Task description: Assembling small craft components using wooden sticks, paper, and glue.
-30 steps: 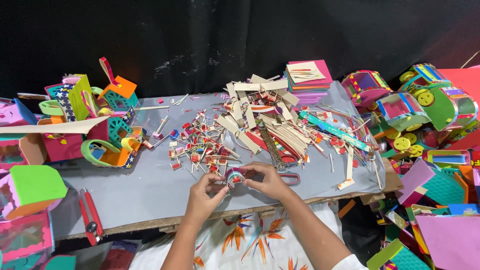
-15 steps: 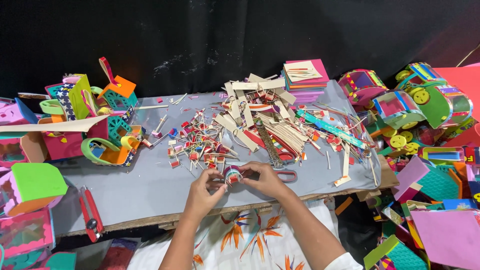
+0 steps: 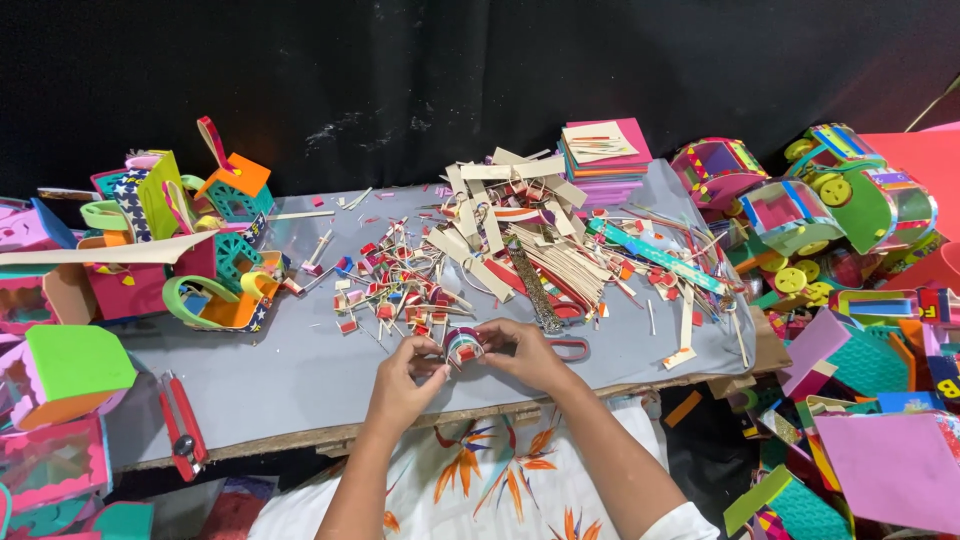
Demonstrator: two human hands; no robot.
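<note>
Both hands meet low over the grey desk (image 3: 300, 370), and between them sits a small curved striped craft piece (image 3: 463, 345). The left hand (image 3: 405, 375) has a narrow grip pinching its left edge; the right hand (image 3: 525, 350) closes fingertips on its right side. Just beyond the grip lies a scatter of tiny flag-like bits (image 3: 400, 290), further off a heap of cream strips (image 3: 520, 240). Well left of the grip, red pliers (image 3: 180, 425) lie by the desk edge.
</note>
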